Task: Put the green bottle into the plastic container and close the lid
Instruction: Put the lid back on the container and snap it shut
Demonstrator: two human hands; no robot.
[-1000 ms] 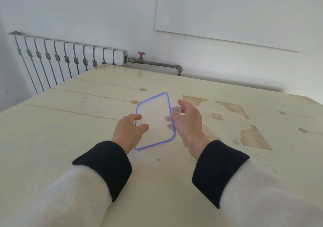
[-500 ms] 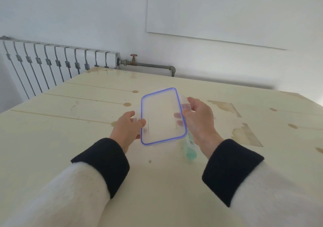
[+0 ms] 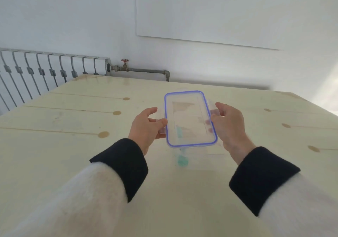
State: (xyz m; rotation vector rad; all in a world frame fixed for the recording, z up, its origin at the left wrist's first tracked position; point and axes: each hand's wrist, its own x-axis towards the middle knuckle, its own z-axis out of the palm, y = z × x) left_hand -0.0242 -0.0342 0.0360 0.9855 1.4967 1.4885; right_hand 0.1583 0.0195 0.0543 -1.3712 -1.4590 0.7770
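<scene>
Pale wooden table (image 3: pixel 76 156) of wide planks, dark round knots (image 3: pixel 103 134) scattered along the seams. Brown stained patches (image 3: pixel 182 105) near centre, seen through clear plastic. At ten o'clock, beyond the table's far edge: grey finned radiator (image 3: pixel 45 66) against the wall. At eleven o'clock: brass valve with red handwheel (image 3: pixel 125 60), joined to a grey pipe (image 3: pixel 148 70) running right to a downward elbow. At one o'clock: large white panel (image 3: pixel 228 10) mounted flat on the white wall (image 3: pixel 64 17).
</scene>
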